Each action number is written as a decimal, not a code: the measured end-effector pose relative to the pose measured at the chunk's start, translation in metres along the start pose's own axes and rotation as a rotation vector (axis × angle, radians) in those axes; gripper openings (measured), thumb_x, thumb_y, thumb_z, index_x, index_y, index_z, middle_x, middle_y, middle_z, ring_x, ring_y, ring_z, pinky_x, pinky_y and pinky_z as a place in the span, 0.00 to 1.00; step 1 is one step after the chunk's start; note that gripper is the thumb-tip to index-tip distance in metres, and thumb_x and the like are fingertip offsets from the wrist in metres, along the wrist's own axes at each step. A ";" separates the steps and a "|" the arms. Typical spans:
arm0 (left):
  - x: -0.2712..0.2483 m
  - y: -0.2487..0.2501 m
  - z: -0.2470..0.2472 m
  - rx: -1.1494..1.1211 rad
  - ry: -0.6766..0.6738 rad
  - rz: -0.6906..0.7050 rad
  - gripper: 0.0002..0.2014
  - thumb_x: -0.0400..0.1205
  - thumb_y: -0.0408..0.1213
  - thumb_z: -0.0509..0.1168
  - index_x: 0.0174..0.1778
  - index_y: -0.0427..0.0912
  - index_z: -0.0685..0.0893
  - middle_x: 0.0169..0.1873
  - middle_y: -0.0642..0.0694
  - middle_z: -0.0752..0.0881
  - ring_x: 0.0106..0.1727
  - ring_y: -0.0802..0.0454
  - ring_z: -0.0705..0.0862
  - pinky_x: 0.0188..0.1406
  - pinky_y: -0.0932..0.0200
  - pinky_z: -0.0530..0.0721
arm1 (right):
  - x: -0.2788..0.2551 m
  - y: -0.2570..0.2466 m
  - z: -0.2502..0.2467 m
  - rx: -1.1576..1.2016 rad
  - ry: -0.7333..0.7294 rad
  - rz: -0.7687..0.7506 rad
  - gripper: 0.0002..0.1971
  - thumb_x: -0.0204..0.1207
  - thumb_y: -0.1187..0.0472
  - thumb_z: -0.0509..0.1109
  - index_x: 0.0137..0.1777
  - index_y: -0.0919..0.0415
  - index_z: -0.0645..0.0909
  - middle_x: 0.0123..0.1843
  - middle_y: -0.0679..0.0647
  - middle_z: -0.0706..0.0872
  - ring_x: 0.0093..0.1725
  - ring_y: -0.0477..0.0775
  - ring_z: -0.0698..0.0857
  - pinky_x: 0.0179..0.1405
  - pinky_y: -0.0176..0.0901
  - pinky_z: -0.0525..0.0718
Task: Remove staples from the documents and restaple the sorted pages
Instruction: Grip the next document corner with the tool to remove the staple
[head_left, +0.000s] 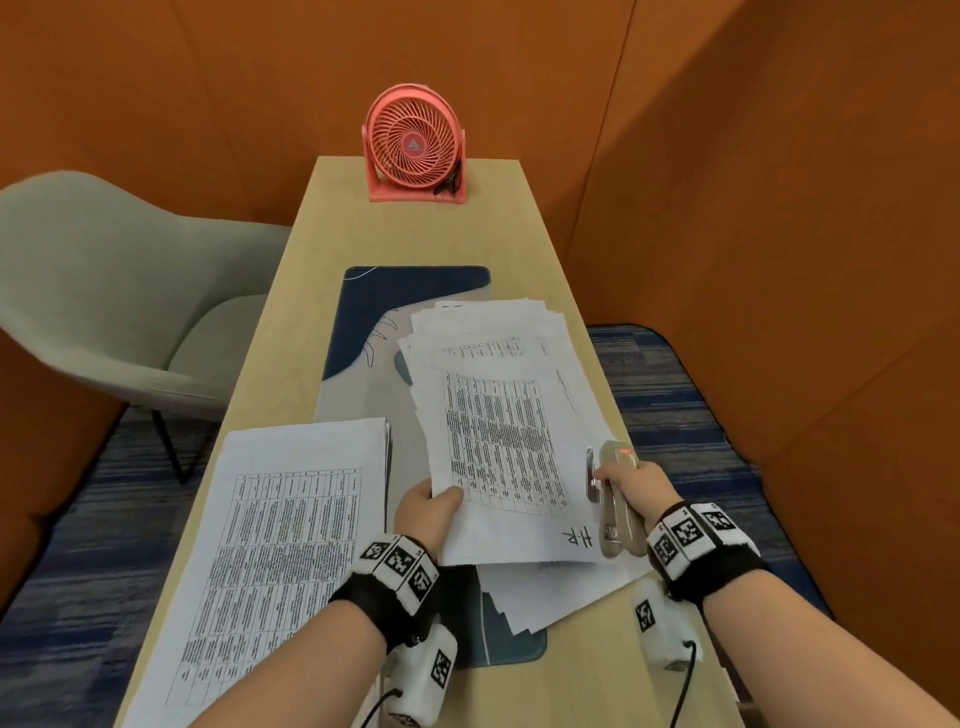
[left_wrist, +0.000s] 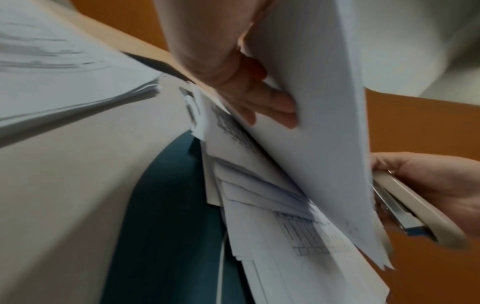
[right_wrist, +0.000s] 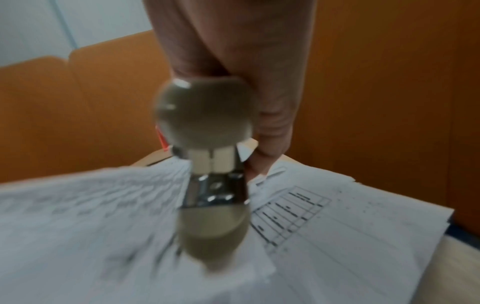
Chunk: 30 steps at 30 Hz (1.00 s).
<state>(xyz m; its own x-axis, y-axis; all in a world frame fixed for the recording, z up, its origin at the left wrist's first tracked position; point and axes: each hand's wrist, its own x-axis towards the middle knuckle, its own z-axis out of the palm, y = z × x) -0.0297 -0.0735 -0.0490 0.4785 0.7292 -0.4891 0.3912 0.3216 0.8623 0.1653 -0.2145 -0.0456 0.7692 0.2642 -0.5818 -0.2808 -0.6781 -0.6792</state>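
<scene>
2 hands work over the wooden table (head_left: 291, 312). the left hand (head_left: 423, 512) pinches the near edge of a raised sheaf of papers (head_left: 498, 431), thumb on top, above a loose heap of pages (head_left: 566, 587) on the blue mat (head_left: 384, 296). the right hand (head_left: 636, 486) grips a beige stapler (head_left: 615, 512) at the sheaf's right edge. another stack (head_left: 280, 530) lies at left.

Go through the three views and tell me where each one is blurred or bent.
Head view: sharp; the wide lens bows the desk edges, and print on the held sheets is too small to read. Left wrist view: motion blur smears the side stack; the left hand is soft. Right wrist view: the stapler is out of focus up close, the paper on its left streaked.
</scene>
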 end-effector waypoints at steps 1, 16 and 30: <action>-0.004 0.000 -0.006 -0.045 -0.013 -0.007 0.06 0.78 0.31 0.61 0.43 0.43 0.83 0.40 0.47 0.85 0.44 0.47 0.84 0.42 0.55 0.82 | -0.003 -0.004 0.000 0.032 -0.069 0.023 0.16 0.72 0.60 0.73 0.55 0.69 0.79 0.43 0.64 0.82 0.44 0.62 0.81 0.49 0.51 0.80; -0.011 -0.022 -0.072 0.205 -0.278 -0.105 0.05 0.80 0.35 0.65 0.50 0.39 0.79 0.50 0.38 0.86 0.49 0.43 0.83 0.53 0.53 0.81 | -0.039 0.010 0.068 -0.234 -0.365 0.135 0.22 0.61 0.55 0.78 0.52 0.66 0.79 0.49 0.67 0.86 0.46 0.64 0.84 0.54 0.55 0.84; -0.018 -0.044 -0.123 0.616 -0.367 -0.106 0.32 0.72 0.29 0.73 0.72 0.42 0.70 0.62 0.44 0.82 0.59 0.48 0.81 0.62 0.54 0.79 | -0.061 0.007 0.090 0.133 -0.143 -0.016 0.15 0.72 0.65 0.72 0.56 0.71 0.78 0.40 0.64 0.84 0.35 0.60 0.83 0.38 0.47 0.82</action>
<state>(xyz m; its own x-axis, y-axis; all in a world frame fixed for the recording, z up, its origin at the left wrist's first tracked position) -0.1522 -0.0271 -0.0620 0.6042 0.4282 -0.6720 0.7703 -0.0980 0.6301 0.0647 -0.1737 -0.0550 0.6872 0.3755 -0.6218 -0.3499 -0.5791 -0.7364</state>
